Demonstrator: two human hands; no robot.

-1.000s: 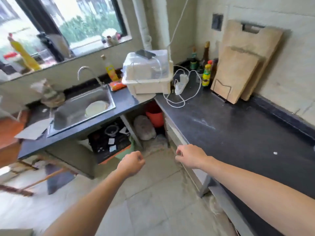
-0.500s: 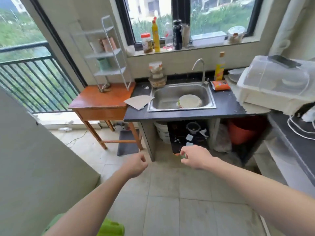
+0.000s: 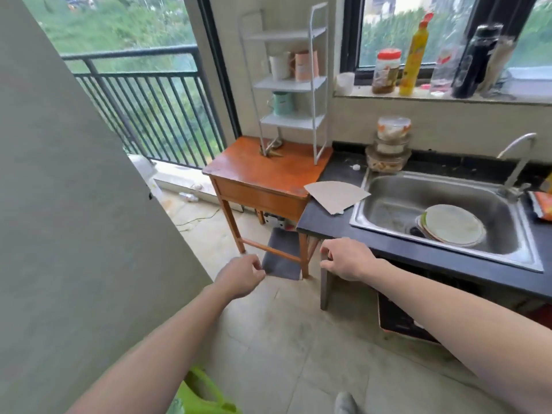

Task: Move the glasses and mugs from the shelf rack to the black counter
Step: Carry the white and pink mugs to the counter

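Note:
A white shelf rack (image 3: 313, 85) stands on an orange wooden table (image 3: 268, 171) by the window. Its middle shelf carries a white mug (image 3: 279, 66) and a pink mug (image 3: 306, 65). One shelf lower sits a mint-green mug (image 3: 282, 103). The black counter (image 3: 331, 222) with the sink runs to the right of the table. My left hand (image 3: 240, 276) and my right hand (image 3: 346, 258) hang in front of me over the floor, fingers loosely curled and holding nothing, well short of the rack.
A steel sink (image 3: 442, 210) holds plates (image 3: 452, 224). A cardboard piece (image 3: 336, 194) lies on the counter's left end. Stacked food containers (image 3: 388, 144) stand behind it. Bottles and jars line the windowsill (image 3: 433, 95). A grey wall (image 3: 74, 204) blocks the left; a balcony railing (image 3: 149, 109) lies beyond.
My view has swung left from the long black counter past the sink to the shelf rack, which is now nearer and centred. Both hands stay out in front, holding nothing.

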